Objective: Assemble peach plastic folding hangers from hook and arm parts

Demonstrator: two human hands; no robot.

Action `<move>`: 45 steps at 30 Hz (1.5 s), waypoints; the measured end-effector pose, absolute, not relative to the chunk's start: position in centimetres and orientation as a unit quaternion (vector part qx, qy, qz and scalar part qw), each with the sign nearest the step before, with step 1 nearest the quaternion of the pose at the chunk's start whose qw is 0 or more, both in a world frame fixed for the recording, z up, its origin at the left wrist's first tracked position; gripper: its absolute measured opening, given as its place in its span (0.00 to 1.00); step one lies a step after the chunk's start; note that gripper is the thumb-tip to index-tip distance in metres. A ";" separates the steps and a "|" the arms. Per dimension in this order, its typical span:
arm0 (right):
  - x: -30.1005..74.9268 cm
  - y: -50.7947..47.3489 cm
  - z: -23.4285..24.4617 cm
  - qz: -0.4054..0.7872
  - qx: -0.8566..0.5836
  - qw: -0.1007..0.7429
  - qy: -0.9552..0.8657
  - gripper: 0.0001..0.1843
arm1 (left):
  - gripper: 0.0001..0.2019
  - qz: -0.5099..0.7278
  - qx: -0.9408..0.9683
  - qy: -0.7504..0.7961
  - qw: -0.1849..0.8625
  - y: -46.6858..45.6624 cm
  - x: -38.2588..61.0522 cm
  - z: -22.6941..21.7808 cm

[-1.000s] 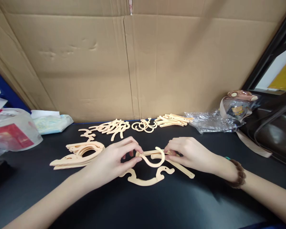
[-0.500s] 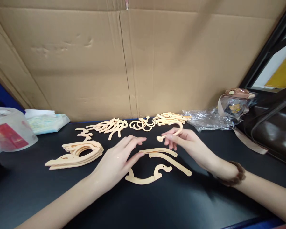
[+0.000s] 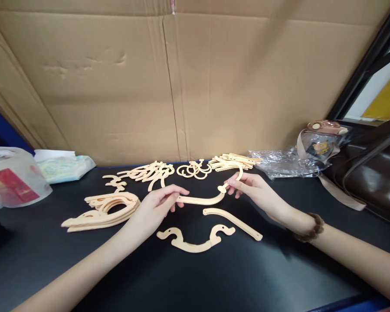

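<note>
My left hand (image 3: 162,201) pinches one end of a cream curved hanger arm (image 3: 199,200), raised a little above the table. Between the fingers of my right hand (image 3: 250,188) is a cream hanger hook (image 3: 240,171), its knobbed base pointing left. The hook's base meets the far end of the arm; whether the two are joined I cannot tell. Below them a second curved arm (image 3: 234,222) lies slanted on the table. Nearer to me rests a wavy cream hanger centre piece (image 3: 195,247) with a hole at each end.
Along the back lie piles of short curved pieces (image 3: 152,172), hooks (image 3: 195,169) and long arms (image 3: 235,161). Stacked folded hangers (image 3: 116,212) sit at left, beyond them a plastic tub (image 3: 15,177). Clear plastic wrap (image 3: 276,162) and a strapped bottle (image 3: 321,141) are at right.
My left hand has picked up the upper curved arm from the table and closed on it. My right hand has brought the hook slightly lower, against the arm's end.
</note>
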State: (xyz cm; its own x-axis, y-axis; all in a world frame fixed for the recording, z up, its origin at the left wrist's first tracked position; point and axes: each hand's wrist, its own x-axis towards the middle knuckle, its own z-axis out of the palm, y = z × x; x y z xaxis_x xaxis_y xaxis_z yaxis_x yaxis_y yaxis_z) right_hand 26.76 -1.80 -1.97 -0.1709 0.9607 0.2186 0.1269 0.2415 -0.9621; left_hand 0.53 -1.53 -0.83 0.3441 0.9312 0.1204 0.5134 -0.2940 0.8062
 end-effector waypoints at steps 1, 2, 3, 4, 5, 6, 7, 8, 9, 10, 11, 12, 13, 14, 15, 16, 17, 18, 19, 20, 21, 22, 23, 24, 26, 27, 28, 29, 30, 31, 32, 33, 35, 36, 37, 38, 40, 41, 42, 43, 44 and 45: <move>26.8 -1.8 -2.0 0.443 -0.436 0.470 -0.627 0.16 | 0.15 0.316 0.727 0.487 0.366 -1.5 0.5 -0.7; 26.8 -1.8 -1.9 0.452 -0.437 0.463 -0.625 0.16 | 0.14 0.324 0.713 0.489 0.385 -1.4 0.5 -0.5; 26.8 -1.8 -1.9 0.463 -0.436 0.456 -0.623 0.16 | 0.14 0.331 0.700 0.490 0.399 -1.4 0.5 -0.4; 26.8 -1.8 -1.9 0.472 -0.434 0.452 -0.620 0.16 | 0.14 0.337 0.691 0.492 0.409 -1.4 0.5 -0.3; 26.8 -1.9 -1.9 0.480 -0.433 0.450 -0.617 0.16 | 0.14 0.342 0.683 0.493 0.416 -1.5 0.6 -0.2; 26.8 -1.9 -2.0 0.485 -0.431 0.450 -0.614 0.15 | 0.14 0.346 0.678 0.494 0.421 -1.5 0.6 -0.1; 26.9 -1.9 -2.0 0.489 -0.429 0.451 -0.611 0.15 | 0.14 0.351 0.674 0.494 0.423 -1.6 0.6 -0.1; 26.9 -1.9 -2.1 0.493 -0.429 0.450 -0.609 0.15 | 0.14 0.356 0.672 0.494 0.423 -1.6 0.6 0.0; 27.0 -1.8 -2.1 0.496 -0.429 0.450 -0.606 0.15 | 0.14 0.360 0.671 0.493 0.422 -1.7 0.6 0.0; 27.0 -1.8 -2.2 0.500 -0.431 0.449 -0.603 0.15 | 0.13 0.363 0.670 0.492 0.421 -1.7 0.6 0.0; 27.1 -1.8 -2.2 0.502 -0.433 0.447 -0.600 0.15 | 0.13 0.365 0.671 0.492 0.419 -1.7 0.7 0.0; 27.1 -1.7 -2.2 0.505 -0.436 0.445 -0.597 0.15 | 0.13 0.365 0.672 0.491 0.417 -1.7 0.7 0.0; 27.1 -1.8 -2.2 0.510 -0.438 0.442 -0.594 0.15 | 0.13 0.366 0.675 0.489 0.415 -1.8 0.7 0.0; 27.1 -1.8 -2.1 0.517 -0.439 0.439 -0.590 0.14 | 0.13 0.365 0.679 0.486 0.413 -1.8 0.7 0.0; 27.0 -1.9 -2.0 0.524 -0.441 0.436 -0.584 0.14 | 0.13 0.363 0.684 0.481 0.411 -1.8 0.7 0.0; 26.9 -2.0 -1.9 0.531 -0.442 0.433 -0.579 0.14 | 0.13 0.361 0.691 0.475 0.407 -1.8 0.7 0.0; 26.9 -2.1 -1.8 0.534 -0.446 0.430 -0.575 0.14 | 0.13 0.359 0.698 0.470 0.403 -1.8 0.7 0.0; 26.8 -2.2 -1.7 0.534 -0.452 0.429 -0.572 0.15 | 0.13 0.358 0.703 0.466 0.400 -1.8 0.6 0.0; 26.7 -2.3 -1.6 0.532 -0.458 0.428 -0.569 0.15 | 0.13 0.357 0.708 0.464 0.396 -1.8 0.6 -0.1; 26.6 -2.3 -1.6 0.531 -0.461 0.427 -0.568 0.15 | 0.13 0.357 0.710 0.463 0.392 -1.8 0.6 -0.1; 26.6 -2.3 -1.6 0.535 -0.458 0.425 -0.569 0.15 | 0.13 0.357 0.712 0.463 0.388 -1.8 0.5 -0.2; 26.5 -2.4 -1.5 0.545 -0.450 0.421 -0.569 0.15 | 0.13 0.357 0.714 0.464 0.384 -1.8 0.5 -0.3; 26.5 -2.4 -1.6 0.557 -0.440 0.417 -0.568 0.15 | 0.13 0.356 0.717 0.466 0.378 -1.8 0.4 -0.4; 26.5 -2.4 -1.6 0.569 -0.429 0.413 -0.567 0.15 | 0.13 0.354 0.721 0.467 0.370 -1.8 0.4 -0.4; 26.3 -2.5 -1.5 0.581 -0.414 0.410 -0.569 0.15 | 0.13 0.347 0.732 0.471 0.349 -1.8 0.3 -0.5; 26.3 -2.6 -1.4 0.580 -0.410 0.411 -0.571 0.15 | 0.13 0.342 0.739 0.473 0.336 -1.8 0.2 -0.6; 26.2 -2.7 -1.4 0.578 -0.407 0.413 -0.575 0.15 | 0.13 0.339 0.745 0.475 0.322 -1.9 0.2 -0.6; 26.2 -2.8 -1.3 0.575 -0.403 0.415 -0.579 0.15 | 0.13 0.336 0.750 0.479 0.308 -1.9 0.2 -0.7; 26.1 -2.9 -1.2 0.573 -0.400 0.415 -0.582 0.15 | 0.12 0.333 0.753 0.483 0.296 -2.0 0.2 -0.7; 26.0 -3.0 -1.1 0.572 -0.399 0.416 -0.584 0.15 | 0.12 0.332 0.756 0.488 0.284 -2.1 0.2 -0.7; 25.9 -3.1 -1.1 0.571 -0.399 0.416 -0.585 0.15 | 0.11 0.329 0.759 0.493 0.270 -2.2 0.2 -0.8; 25.8 -3.2 -1.1 0.571 -0.399 0.414 -0.587 0.15 | 0.11 0.322 0.765 0.498 0.254 -2.4 0.2 -0.8; 25.6 -3.3 -1.2 0.568 -0.396 0.408 -0.595 0.15 | 0.11 0.298 0.785 0.499 0.217 -2.7 0.3 -0.8; 25.5 -3.4 -1.4 0.567 -0.390 0.405 -0.602 0.15 | 0.11 0.285 0.798 0.494 0.194 -3.0 0.4 -0.8; 25.3 -3.5 -1.5 0.565 -0.382 0.403 -0.611 0.15 | 0.11 0.272 0.813 0.485 0.171 -3.2 0.6 -0.8; 25.1 -3.6 -1.6 0.564 -0.372 0.400 -0.619 0.14 | 0.11 0.262 0.829 0.472 0.146 -3.5 0.8 -0.8; 24.7 -4.1 -1.7 0.569 -0.351 0.393 -0.631 0.12 | 0.11 0.243 0.862 0.433 0.098 -4.2 1.3 -0.7; 24.4 -4.4 -1.7 0.576 -0.339 0.390 -0.634 0.11 | 0.11 0.233 0.880 0.407 0.078 -4.6 1.5 -0.6; 24.1 -4.8 -1.6 0.586 -0.326 0.384 -0.635 0.11 | 0.11 0.224 0.896 0.378 0.070 -4.9 1.8 -0.6; 23.9 -5.1 -1.5 0.596 -0.313 0.376 -0.637 0.10 | 0.11 0.214 0.909 0.349 0.076 -5.2 2.0 -0.5; 23.7 -5.5 -1.4 0.607 -0.299 0.366 -0.639 0.10 | 0.12 0.205 0.919 0.324 0.095 -5.5 2.2 -0.5; 23.5 -5.8 -1.3 0.615 -0.290 0.353 -0.642 0.10 | 0.12 0.197 0.923 0.308 0.122 -5.7 2.3 -0.5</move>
State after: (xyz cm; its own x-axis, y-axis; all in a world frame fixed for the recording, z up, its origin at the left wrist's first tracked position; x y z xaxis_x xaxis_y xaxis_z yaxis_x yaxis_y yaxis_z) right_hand 23.51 -5.76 -1.26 -0.5819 0.8075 0.0967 -0.0623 0.0743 -0.9953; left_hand 2.28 -5.66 -0.46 0.7322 0.6168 0.2889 0.5201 -0.7802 0.3476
